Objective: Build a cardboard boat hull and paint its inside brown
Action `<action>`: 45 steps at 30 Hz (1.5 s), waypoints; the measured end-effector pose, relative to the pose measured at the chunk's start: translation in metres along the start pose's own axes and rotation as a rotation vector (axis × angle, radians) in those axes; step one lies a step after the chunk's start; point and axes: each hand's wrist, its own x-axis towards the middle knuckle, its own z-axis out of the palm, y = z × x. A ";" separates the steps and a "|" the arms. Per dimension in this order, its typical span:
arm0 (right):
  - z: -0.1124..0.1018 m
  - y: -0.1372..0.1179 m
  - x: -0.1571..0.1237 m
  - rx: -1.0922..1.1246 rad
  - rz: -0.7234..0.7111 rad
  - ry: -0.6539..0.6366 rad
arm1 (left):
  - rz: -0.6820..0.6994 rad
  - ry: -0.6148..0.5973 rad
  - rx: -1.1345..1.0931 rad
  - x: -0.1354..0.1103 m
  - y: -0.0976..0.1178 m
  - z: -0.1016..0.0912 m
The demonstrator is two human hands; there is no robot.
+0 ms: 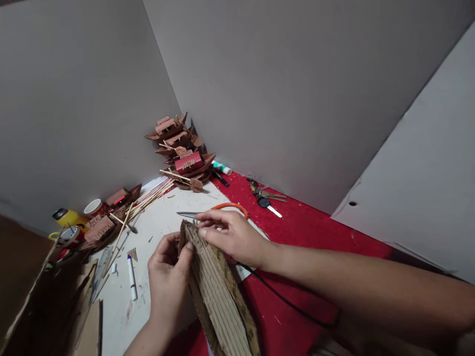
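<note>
A long cardboard boat hull (218, 291), pointed at its far end and ribbed along its floor, slants from the bottom of the view toward the white board. My left hand (168, 267) grips its left wall near the tip, thumb inside and fingers outside. On the other side, my right hand (235, 237) pinches the right wall close to the tip; some of its fingertips are hidden. Just beyond that hand lie orange-handled scissors (241, 207), partly covered by it, with the blade pointing left.
Several finished cardboard boats (189, 163) are stacked in the corner. Thin sticks (148, 198), a white marker (131, 277) and a white board (122, 316) lie at left, near a yellow bottle (70, 217). Keys (269, 195) and a glue tube (221, 168) rest on the red surface (315, 227); a black cable (285, 296) crosses it.
</note>
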 end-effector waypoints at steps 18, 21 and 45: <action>0.005 0.009 0.004 0.139 0.246 -0.011 | -0.039 -0.038 0.027 0.003 -0.005 -0.007; 0.005 0.011 0.003 0.071 0.110 -0.031 | -0.013 -0.022 0.086 -0.003 -0.006 -0.004; 0.003 0.012 0.006 0.079 0.048 0.043 | -0.114 -0.226 -0.089 0.004 -0.004 -0.004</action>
